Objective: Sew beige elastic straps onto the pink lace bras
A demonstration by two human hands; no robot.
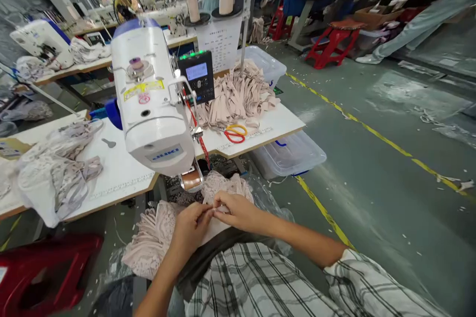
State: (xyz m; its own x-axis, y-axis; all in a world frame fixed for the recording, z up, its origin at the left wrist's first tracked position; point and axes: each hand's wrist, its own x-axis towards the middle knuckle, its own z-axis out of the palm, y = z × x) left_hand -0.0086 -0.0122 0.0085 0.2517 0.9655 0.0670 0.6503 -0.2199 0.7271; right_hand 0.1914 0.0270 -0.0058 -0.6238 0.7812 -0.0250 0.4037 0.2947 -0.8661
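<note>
Just above my lap, both hands meet over pale pink lace fabric (pixel 228 187). My left hand (pixel 191 223) pinches an edge of it between thumb and fingers. Fingertips touching the left ones, my right hand (pixel 236 210) is also closed on the fabric. The exact bit between the fingertips is too small to make out. A thick bundle of pink lace pieces (pixel 152 242) hangs left of my left hand. Directly ahead stands a white sewing machine (pixel 156 109), its head above the lace and apart from my hands.
On the table (pixel 286 121) lie scissors (pixel 235 133) with red and yellow handles and a heap of pink strips (pixel 241 91). Lace garments (pixel 55 168) lie at left. Plastic bins (pixel 290 153) stand right, a red stool (pixel 48 272) lower left. Co-workers are behind.
</note>
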